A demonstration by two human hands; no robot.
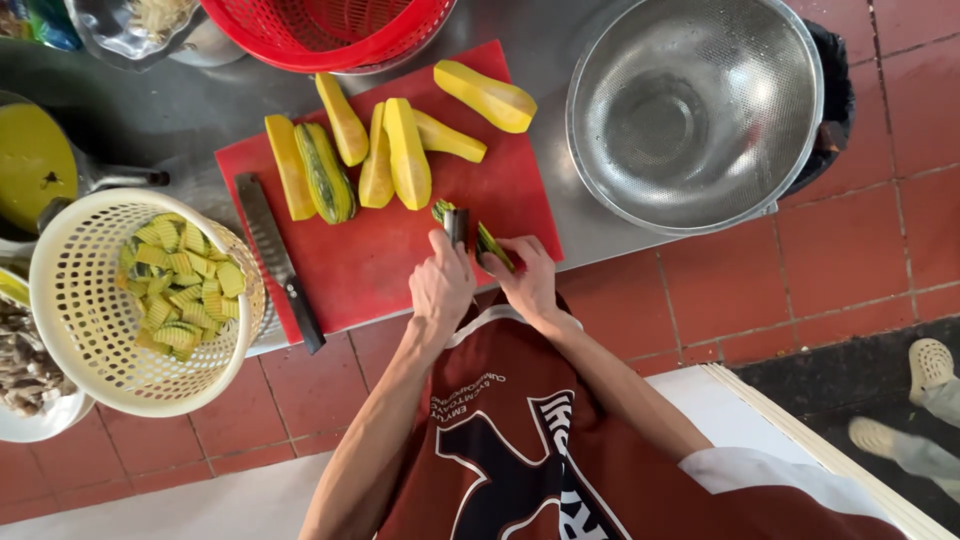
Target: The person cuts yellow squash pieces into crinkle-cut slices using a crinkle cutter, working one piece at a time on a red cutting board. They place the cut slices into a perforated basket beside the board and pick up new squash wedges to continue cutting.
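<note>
Closest to the body, both hands meet at the near edge of the red cutting board. One hand is closed around a small metal cutter, which stands upright above its knuckles. Its partner pinches a striped green squash piece. Which is left and which right I cannot tell, since this head view appears flipped, as the apron's reversed lettering suggests.

The piece's long axis runs slantwise, from the pinching fingers up toward the cutter, and its far end lies just beside the blade. So the squash sits between the two hands, held by one and met by the other's tool.

To the cutter hand's outer side, a long knife lies unheld on the board, its handle overhanging the near edge. Beyond the knife, a cream basket holds ridged cut slices.

Past the fingertips, halved yellow squash and one green-striped half lie lengthwise across the board, pointing away from the hands. Farther off, a steel colander stands on the pinching hand's side, and a red basket sits at the far edge.
</note>
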